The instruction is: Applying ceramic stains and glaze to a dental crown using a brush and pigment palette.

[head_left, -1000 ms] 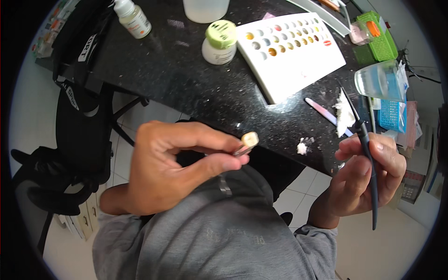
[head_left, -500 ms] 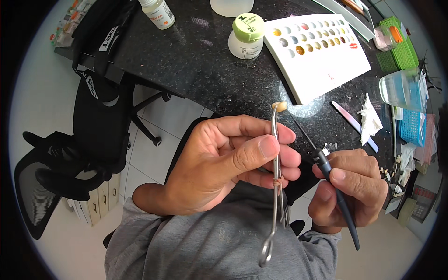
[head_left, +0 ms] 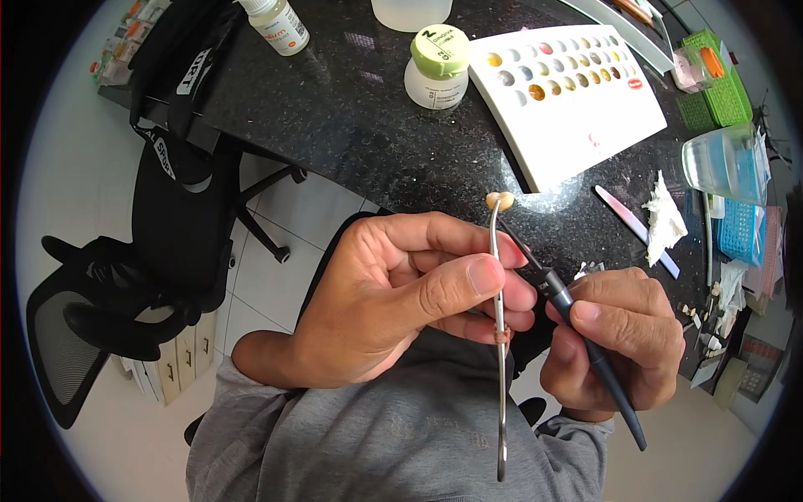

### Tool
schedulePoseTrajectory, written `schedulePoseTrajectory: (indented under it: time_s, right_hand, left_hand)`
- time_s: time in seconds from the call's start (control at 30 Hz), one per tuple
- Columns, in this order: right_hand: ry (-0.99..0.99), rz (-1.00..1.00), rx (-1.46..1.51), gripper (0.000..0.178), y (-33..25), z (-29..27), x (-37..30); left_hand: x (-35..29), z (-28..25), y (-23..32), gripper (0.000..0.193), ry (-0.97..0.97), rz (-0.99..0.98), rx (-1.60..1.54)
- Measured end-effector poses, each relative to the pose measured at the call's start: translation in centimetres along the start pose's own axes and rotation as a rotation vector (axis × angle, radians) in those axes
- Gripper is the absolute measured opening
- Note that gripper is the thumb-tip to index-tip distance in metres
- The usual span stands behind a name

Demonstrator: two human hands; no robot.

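Observation:
My left hand point(head_left: 360, 301) is closed around slim metal locking forceps point(head_left: 502, 402), thumb against the shaft. A brown band is wound around the shaft below the fingers. The bent tip of the forceps grips a small yellowish tooth-shaped piece point(head_left: 500, 201), like a dental crown, held above the dark counter. My right hand point(head_left: 631, 335) pinches a thin dark-handled brush point(head_left: 609, 376) like a pen. Its narrow end slants up toward the piece from behind the forceps; whether its tip touches cannot be made out.
On the black speckled counter point(head_left: 351, 125) stand a white palette point(head_left: 577, 142) with several coloured wells, a green-lidded jar point(head_left: 437, 71) and a small bottle point(head_left: 278, 25). To the right are a file point(head_left: 636, 230), crumpled tissue point(head_left: 665, 217) and a glass of water point(head_left: 723, 163). An office chair point(head_left: 180, 217) stands left.
The forceps have turned in my left hand, so their ring handles now show edge-on and the tooth piece has rotated. My right hand and the brush have shifted left, nearer the forceps.

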State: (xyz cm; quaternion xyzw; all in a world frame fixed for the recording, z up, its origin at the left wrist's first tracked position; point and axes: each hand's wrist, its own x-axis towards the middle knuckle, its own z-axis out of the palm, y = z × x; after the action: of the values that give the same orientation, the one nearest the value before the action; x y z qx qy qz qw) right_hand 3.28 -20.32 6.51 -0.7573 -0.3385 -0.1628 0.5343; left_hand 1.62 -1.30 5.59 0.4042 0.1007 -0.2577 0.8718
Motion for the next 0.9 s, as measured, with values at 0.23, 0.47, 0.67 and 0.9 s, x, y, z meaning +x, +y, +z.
schedulePoseTrajectory:
  time_s: [0.23,0.47,0.67,0.9]
  right_hand:
    - [0.067,0.007,0.008,0.035,-0.2,-0.3,-0.3]
    - [0.096,-0.067,0.015,0.034,0.3,-0.4,-0.6]
    - [0.088,-0.080,0.052,0.035,0.1,0.1,-0.3]
    - [0.063,-0.094,0.095,0.034,-0.1,0.5,0.3]
  left_hand:
    - [-0.1,-0.7,-0.1,0.028,-0.108,-0.012,-0.125]
    - [-0.3,-0.7,-0.1,0.027,-0.098,-0.023,-0.087]
    - [0.0,-0.8,-0.7,0.022,-0.059,0.057,0.000]
    - [0.4,-1.8,-1.2,0.019,-0.120,0.116,0.032]
